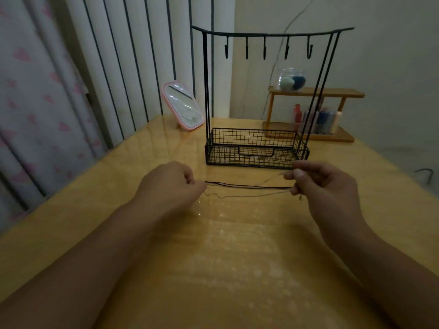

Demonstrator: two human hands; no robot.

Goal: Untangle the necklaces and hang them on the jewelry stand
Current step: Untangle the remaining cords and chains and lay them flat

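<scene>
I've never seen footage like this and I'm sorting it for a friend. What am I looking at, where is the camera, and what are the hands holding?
There is no machine here: a person wears a wide-angle camera on the head, looking forward and down, so you see their own two arms. The left hand and right hand each pinch an end of thin necklaces, a black cord and a pale chain, stretched between them just above the glossy yellow wooden table. Behind stands a black wire jewelry stand with a basket base and five hooks, all bare. Also there: a pink-framed mirror and a small wooden shelf bearing a clear jar and bottles.
</scene>
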